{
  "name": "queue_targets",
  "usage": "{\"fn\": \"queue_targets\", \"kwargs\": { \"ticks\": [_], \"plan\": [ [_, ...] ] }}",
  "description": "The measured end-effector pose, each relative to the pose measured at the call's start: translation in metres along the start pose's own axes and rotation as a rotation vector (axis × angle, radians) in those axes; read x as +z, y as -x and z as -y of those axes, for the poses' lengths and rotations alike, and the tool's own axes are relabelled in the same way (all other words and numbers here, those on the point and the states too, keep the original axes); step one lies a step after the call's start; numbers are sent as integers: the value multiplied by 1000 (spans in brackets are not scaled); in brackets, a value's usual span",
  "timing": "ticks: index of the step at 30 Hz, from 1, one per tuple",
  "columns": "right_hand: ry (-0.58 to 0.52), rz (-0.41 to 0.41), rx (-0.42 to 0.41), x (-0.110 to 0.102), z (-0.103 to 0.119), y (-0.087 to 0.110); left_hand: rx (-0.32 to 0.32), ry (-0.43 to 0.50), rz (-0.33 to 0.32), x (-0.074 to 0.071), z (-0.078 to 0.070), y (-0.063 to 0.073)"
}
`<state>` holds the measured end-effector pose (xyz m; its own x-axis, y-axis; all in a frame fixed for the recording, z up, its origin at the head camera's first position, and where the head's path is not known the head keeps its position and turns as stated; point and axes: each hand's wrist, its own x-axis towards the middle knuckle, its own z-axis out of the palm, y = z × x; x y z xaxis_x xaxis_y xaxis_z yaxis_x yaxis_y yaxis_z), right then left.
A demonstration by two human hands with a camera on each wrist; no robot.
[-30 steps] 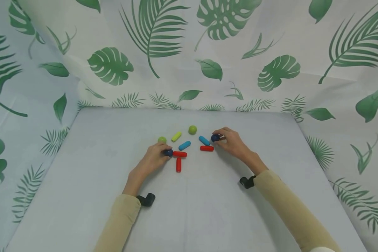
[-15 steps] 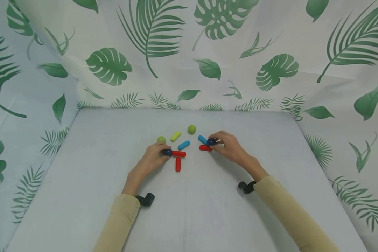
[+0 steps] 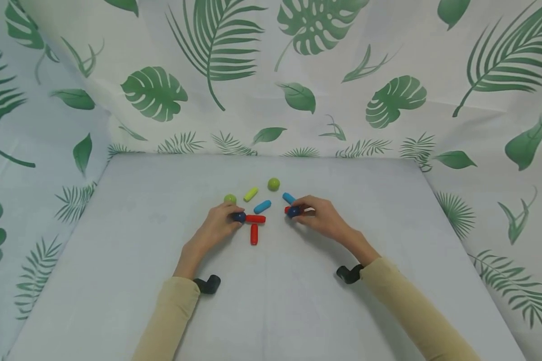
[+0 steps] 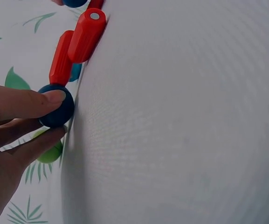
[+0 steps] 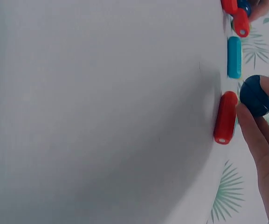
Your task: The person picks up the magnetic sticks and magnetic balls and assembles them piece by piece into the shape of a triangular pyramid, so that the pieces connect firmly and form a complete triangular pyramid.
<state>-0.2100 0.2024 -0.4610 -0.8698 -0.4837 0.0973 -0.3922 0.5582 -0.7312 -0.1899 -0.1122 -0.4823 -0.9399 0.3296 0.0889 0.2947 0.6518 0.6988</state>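
Observation:
Near the middle of the table my left hand (image 3: 217, 223) pinches a dark blue ball (image 4: 56, 109) between thumb and fingers. One end of a red rod (image 3: 256, 219) touches that ball. Just in front of it lies a second red rod (image 3: 254, 234), which shows a silvery end in the left wrist view. My right hand (image 3: 322, 218) pinches another dark blue ball (image 5: 255, 95), held close by a third red rod (image 5: 226, 117). In the head view, hand and ball hide most of this rod and part of a blue rod (image 3: 288, 198) behind it.
Between the hands lies another blue rod (image 3: 262, 206), with a yellow-green rod (image 3: 251, 194) behind it. One green ball (image 3: 273, 184) sits at the back; another green ball (image 3: 230, 199) is just beyond my left fingers. A leaf-patterned cloth (image 3: 244, 115) rises behind the white table (image 3: 298, 301).
My right hand has carried its dark blue ball left and toward me, from beside the blue rod to over the third red rod. The left hand keeps its place on its ball.

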Motion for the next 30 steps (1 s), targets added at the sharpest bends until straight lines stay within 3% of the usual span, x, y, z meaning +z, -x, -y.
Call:
{"fn": "queue_targets", "kwargs": {
  "ticks": [4, 9, 22, 30],
  "plan": [
    [-40, 31, 63, 7, 1, -1, 4, -11, 0, -1, 0, -1],
    [-86, 60, 86, 15, 1, -3, 0, -19, 4, -2, 1, -1],
    [-95, 145, 44, 34, 8, -16, -37, -27, 15, -1, 2, 0],
    [-62, 149, 25, 41, 13, -22, -49, -34, 50, -2, 0, -4]
  ]
}}
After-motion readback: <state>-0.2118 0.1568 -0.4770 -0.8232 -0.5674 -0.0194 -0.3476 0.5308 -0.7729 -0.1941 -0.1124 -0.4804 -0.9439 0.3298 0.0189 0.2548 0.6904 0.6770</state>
